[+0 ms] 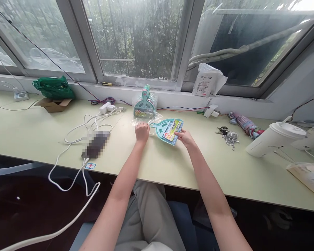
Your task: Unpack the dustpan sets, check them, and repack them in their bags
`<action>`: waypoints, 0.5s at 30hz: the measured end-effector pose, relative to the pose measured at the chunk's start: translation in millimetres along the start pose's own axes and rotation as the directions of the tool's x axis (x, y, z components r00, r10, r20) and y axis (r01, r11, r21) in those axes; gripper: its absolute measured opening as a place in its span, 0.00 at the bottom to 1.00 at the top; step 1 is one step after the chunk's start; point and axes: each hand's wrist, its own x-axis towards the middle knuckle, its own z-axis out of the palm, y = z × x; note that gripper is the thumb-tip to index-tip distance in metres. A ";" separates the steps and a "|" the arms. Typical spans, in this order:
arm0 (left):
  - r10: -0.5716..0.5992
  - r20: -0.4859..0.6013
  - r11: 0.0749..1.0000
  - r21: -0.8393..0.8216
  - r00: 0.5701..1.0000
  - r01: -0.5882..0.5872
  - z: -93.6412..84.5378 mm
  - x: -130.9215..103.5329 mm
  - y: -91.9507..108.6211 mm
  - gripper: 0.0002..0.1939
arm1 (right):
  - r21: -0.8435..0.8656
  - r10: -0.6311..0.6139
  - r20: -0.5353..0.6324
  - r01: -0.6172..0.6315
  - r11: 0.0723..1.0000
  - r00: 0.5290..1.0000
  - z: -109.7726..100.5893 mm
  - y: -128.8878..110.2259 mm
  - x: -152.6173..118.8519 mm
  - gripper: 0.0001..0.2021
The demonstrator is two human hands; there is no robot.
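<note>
A teal dustpan with a blue-bristled brush and a yellow-pink label lies tilted between my hands, its handle toward the left. My right hand grips its wide right end, thumb over the label. My left hand is closed beside the handle tip, at the edge of clear plastic film; what its fingers hold is hidden. Just behind, a stack of similar dustpans stands upright in a clear plastic bag near the window sill.
Left on the table are a blurred dark device, white cables, chargers and a box under a green bag. Rightward are keys, a folded umbrella and a white cup.
</note>
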 end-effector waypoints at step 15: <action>-0.127 -0.190 0.698 -0.714 0.974 -0.048 -7.2 -6.4 38.2 0.25 | 0.269 -0.176 -0.148 0.211 0.940 0.973 41.9 20.2 -9.4 0.13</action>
